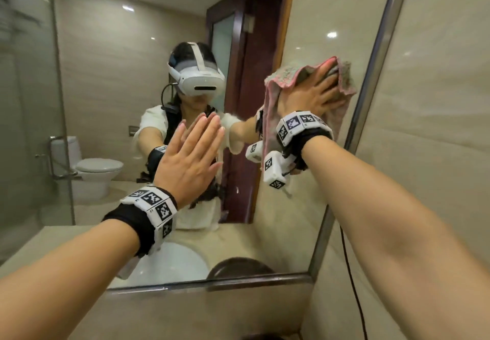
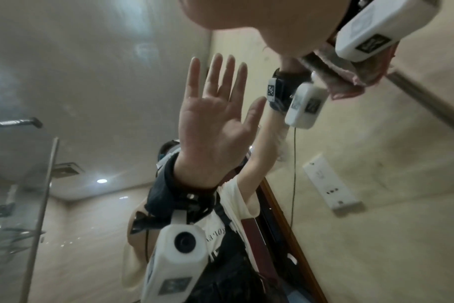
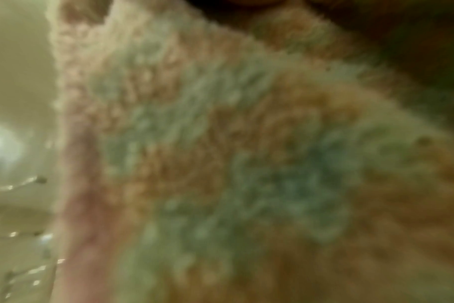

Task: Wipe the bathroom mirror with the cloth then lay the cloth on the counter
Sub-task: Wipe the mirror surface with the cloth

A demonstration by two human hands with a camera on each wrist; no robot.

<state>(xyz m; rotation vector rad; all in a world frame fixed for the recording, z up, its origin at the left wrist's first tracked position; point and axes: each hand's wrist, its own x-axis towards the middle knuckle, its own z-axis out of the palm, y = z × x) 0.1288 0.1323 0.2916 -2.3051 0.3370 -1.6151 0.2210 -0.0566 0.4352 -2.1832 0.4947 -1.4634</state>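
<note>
My right hand [image 1: 313, 93] presses a pink and grey-green cloth [image 1: 273, 111] against the mirror [image 1: 106, 74], close to the mirror's right frame [image 1: 371, 74]. Its fingers spread over the bunched cloth, and a long fold hangs down past the wrist. My left hand [image 1: 193, 149] lies flat on the glass near the middle, fingers straight and together, holding nothing. In the left wrist view the mirror reflects that open palm [image 2: 213, 114], with the cloth's pink edge [image 2: 350, 86] at the upper right. The blurred cloth [image 3: 220, 164] fills the right wrist view. The counter shows only as a reflection [image 1: 31, 247] with a white basin.
A beige tiled wall [image 1: 437, 101] meets the mirror on the right. A black cable [image 1: 352, 273] runs down it, and a white socket plate [image 2: 329, 184] sits on it. The glass reflects a toilet [image 1: 98, 170], a glass shower door and a dark wooden door.
</note>
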